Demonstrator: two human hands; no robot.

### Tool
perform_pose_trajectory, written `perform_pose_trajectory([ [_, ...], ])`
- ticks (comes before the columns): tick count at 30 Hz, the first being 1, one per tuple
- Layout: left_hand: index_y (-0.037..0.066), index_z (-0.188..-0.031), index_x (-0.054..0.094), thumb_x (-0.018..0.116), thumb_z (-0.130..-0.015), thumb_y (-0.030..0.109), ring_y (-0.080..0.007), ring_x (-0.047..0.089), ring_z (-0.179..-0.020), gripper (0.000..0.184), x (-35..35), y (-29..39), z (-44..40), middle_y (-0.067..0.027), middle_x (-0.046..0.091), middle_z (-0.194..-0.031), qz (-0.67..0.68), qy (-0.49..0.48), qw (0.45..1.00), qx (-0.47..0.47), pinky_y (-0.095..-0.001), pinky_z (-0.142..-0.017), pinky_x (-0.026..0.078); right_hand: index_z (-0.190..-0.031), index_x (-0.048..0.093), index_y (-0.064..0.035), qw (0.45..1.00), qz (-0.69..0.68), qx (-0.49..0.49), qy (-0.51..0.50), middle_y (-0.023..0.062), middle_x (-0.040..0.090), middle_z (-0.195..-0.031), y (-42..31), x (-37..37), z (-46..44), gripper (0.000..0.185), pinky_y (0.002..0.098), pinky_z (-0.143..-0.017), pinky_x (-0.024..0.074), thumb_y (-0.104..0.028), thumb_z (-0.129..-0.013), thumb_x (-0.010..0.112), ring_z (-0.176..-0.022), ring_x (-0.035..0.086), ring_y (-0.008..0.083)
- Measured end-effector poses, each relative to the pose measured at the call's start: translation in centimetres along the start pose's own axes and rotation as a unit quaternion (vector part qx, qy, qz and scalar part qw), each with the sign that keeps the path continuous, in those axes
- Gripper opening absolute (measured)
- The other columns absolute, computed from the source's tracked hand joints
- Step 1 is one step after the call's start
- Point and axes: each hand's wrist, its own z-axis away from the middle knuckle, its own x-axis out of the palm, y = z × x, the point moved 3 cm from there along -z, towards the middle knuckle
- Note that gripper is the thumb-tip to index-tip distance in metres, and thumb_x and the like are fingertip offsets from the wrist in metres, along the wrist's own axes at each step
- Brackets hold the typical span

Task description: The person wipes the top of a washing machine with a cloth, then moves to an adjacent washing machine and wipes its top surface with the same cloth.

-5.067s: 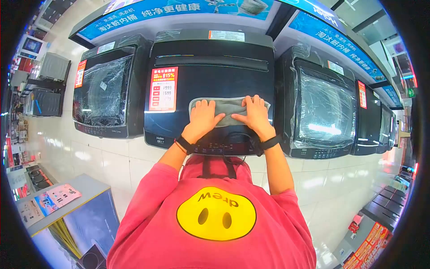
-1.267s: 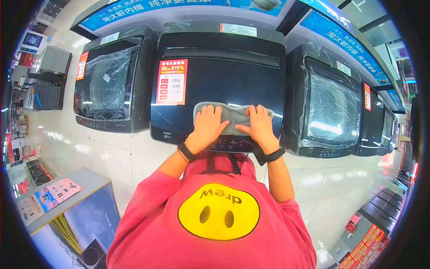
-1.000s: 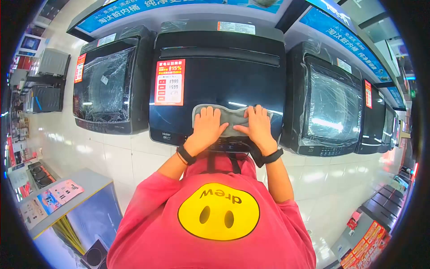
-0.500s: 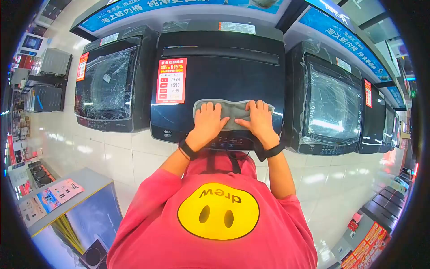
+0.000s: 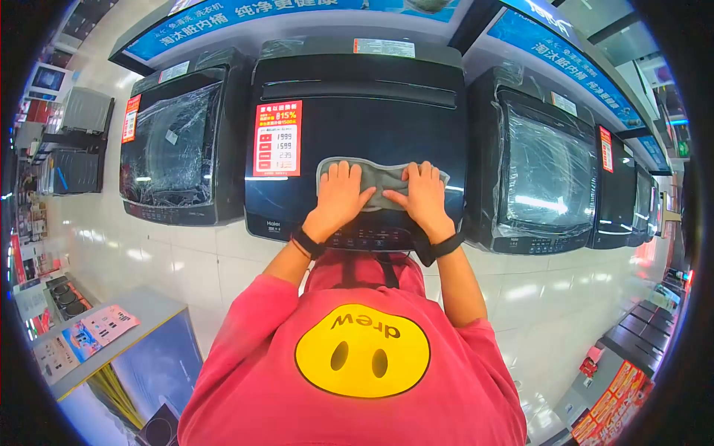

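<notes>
A grey cloth (image 5: 383,178) with a pale edge lies spread on the dark lid of a top-loading washing machine (image 5: 357,134), near its front. My left hand (image 5: 342,195) grips the cloth's left part, fingers over it and pointing away from me. On the right part, my right hand (image 5: 424,195) holds it in the same way. My thumbs point towards each other with a stretch of cloth between them. The cloth's underside is hidden. A red and white price label (image 5: 277,139) sits on the lid, left of the cloth.
Film-wrapped washing machines stand to the left (image 5: 175,141) and right (image 5: 550,175). Blue display signs (image 5: 245,22) run behind them. At lower left is a counter (image 5: 141,320) with leaflets. Pale floor tiles (image 5: 186,256) show between these things.
Both hands and the cloth have slid slightly away from me over the lid. The whole view has shifted a little, moving the machines slightly left in the picture.
</notes>
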Motion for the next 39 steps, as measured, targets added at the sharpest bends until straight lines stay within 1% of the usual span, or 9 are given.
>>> perform_pose_trajectory([
  [5, 0.005, -0.121, 0.065, 0.079, -0.097, 0.05, -0.0375, 0.064, -0.112, 0.052, 0.1, -0.6, -1.1, -0.0172, 0.064, -0.115, 0.001, -0.066, 0.998, -0.024, -0.0525, -0.09, 0.052, -0.107, 0.064, -0.0121, 1.0, -0.004, -0.001, -0.011, 0.0113, 0.059, -0.111, 0.1, -0.2, -1.0, 0.06, 0.0508, -0.087, 0.0533, -0.051, -0.075, 0.098, -0.11, 0.061, 0.0354],
  [8, 0.006, -0.12, 0.065, 0.079, -0.097, 0.049, -0.0374, 0.064, -0.111, 0.051, -0.3, 0.3, 0.0, -0.0168, 0.064, -0.114, -0.011, -0.038, 0.999, -0.027, -0.0523, -0.09, 0.052, -0.109, 0.064, -0.0123, 1.0, 0.008, -0.014, -0.005, 0.011, 0.059, -0.112, 0.3, -0.3, 0.1, 0.061, 0.0508, -0.087, 0.0532, -0.051, -0.076, 0.097, -0.111, 0.06, 0.0354],
  [15, 0.009, -0.114, 0.064, 0.082, -0.094, 0.046, -0.0338, 0.063, -0.103, 0.046, -0.4, 3.0, 4.5, -0.0129, 0.061, -0.106, -0.032, -0.012, 0.999, -0.022, -0.0484, -0.083, 0.049, -0.113, 0.064, -0.0111, 0.999, -0.006, 0.016, -0.036, 0.0135, 0.058, -0.113, -0.3, -1.2, 4.0, 0.058, 0.0503, -0.086, 0.052, -0.048, -0.081, 0.096, -0.11, 0.06, 0.0375],
  [18, 0.005, -0.114, 0.062, 0.08, -0.098, 0.041, -0.0376, 0.063, -0.102, 0.044, -0.2, 3.0, 4.6, -0.0172, 0.061, -0.108, -0.004, -0.018, 1.0, -0.016, -0.0504, -0.079, 0.05, -0.112, 0.063, -0.0107, 1.0, -0.011, 0.011, -0.027, 0.0134, 0.058, -0.112, -0.1, -1.0, 4.0, 0.059, 0.0508, -0.085, 0.0515, -0.049, -0.081, 0.095, -0.109, 0.06, 0.0374],
  [22, 0.007, -0.112, 0.064, 0.081, -0.095, 0.045, -0.0353, 0.06, -0.102, 0.045, 0.5, 2.4, 1.2, -0.0141, 0.059, -0.107, -0.041, 0.043, 0.998, 0.012, -0.0496, -0.082, 0.048, -0.111, 0.063, -0.0102, 1.0, 0.004, -0.008, 0.015, 0.0138, 0.058, -0.111, 1.6, -0.8, 1.6, 0.059, 0.0511, -0.085, 0.0512, -0.051, -0.082, 0.094, -0.107, 0.06, 0.0377],
  [24, 0.006, -0.113, 0.065, 0.08, -0.096, 0.045, -0.0365, 0.062, -0.103, 0.046, 1.0, 1.5, -1.2, -0.0153, 0.061, -0.108, -0.045, 0.04, 0.998, 0.015, -0.0507, -0.083, 0.049, -0.11, 0.063, -0.0099, 0.999, 0.001, -0.021, 0.045, 0.0141, 0.058, -0.109, 2.8, -0.8, -0.5, 0.059, 0.0512, -0.085, 0.0513, -0.053, -0.083, 0.093, -0.106, 0.06, 0.038],
  [28, 0.004, -0.113, 0.063, 0.075, -0.102, 0.046, -0.0404, 0.066, -0.104, 0.045, 1.0, 1.1, -3.2, -0.0191, 0.063, -0.107, -0.024, 0.015, 1.0, 0.002, -0.0547, -0.082, 0.055, -0.111, 0.064, -0.0096, 0.999, 0.002, -0.03, 0.039, 0.014, 0.059, -0.109, 3.6, -1.3, -2.1, 0.059, 0.0504, -0.087, 0.0528, -0.054, -0.084, 0.092, -0.104, 0.061, 0.0379],
  [34, 0.003, -0.115, 0.064, 0.076, -0.101, 0.045, -0.0401, 0.066, -0.105, 0.046, 0.6, 3.6, 0.3, -0.019, 0.064, -0.108, -0.032, -0.008, 0.999, -0.019, -0.0543, -0.083, 0.055, -0.107, 0.065, -0.0129, 0.999, 0.024, -0.035, 0.03, 0.011, 0.06, -0.11, 3.3, -1.4, 1.4, 0.058, 0.0505, -0.084, 0.054, -0.055, -0.08, 0.093, -0.107, 0.062, 0.0352],
  [39, 0.006, -0.114, 0.063, 0.079, -0.099, 0.041, -0.0371, 0.063, -0.099, 0.042, 0.3, 6.4, 4.1, -0.0158, 0.06, -0.105, -0.035, -0.016, 0.999, -0.015, -0.0502, -0.077, 0.051, -0.108, 0.065, -0.0133, 1.0, 0.015, 0.002, -0.013, 0.0103, 0.06, -0.11, 2.5, -2.3, 6.1, 0.053, 0.0479, -0.084, 0.0475, -0.051, -0.082, 0.092, -0.109, 0.06, 0.0348],
])
